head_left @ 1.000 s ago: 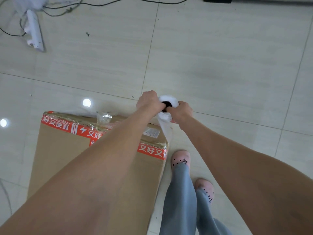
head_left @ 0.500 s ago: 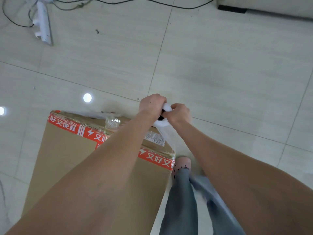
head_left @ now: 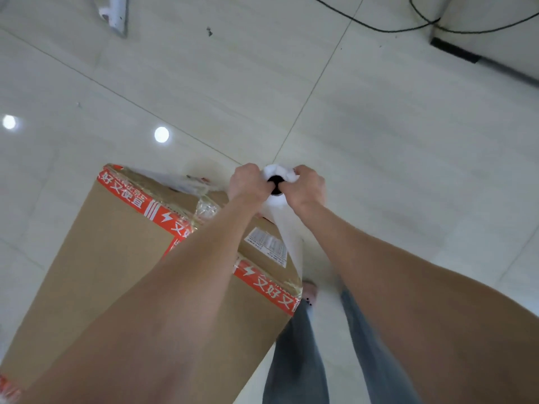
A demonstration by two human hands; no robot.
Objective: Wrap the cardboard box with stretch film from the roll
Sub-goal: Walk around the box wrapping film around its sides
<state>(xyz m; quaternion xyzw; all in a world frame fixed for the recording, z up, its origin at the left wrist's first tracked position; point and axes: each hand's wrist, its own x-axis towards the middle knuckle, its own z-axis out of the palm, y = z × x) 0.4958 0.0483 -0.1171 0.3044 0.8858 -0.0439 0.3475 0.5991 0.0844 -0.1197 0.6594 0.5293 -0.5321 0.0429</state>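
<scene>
Both hands closed on the film roll [head_left: 276, 182] at frame centre: left hand [head_left: 246, 182] and right hand [head_left: 307, 186] grip either side of its top end. Film runs down to the cardboard box [head_left: 122, 249], lower left, standing on the tiled floor [head_left: 379, 141].

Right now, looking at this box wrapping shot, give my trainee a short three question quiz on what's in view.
1. True or false: both hands grip the stretch film roll.
2. The tape on the cardboard box is: A blue, B red with white print, C plain brown.
3. Which side of the box is the roll on, as pictured?

Key: 1 true, the left hand and the right hand clasp its top. 2 B. 3 The right, beside its corner.
</scene>
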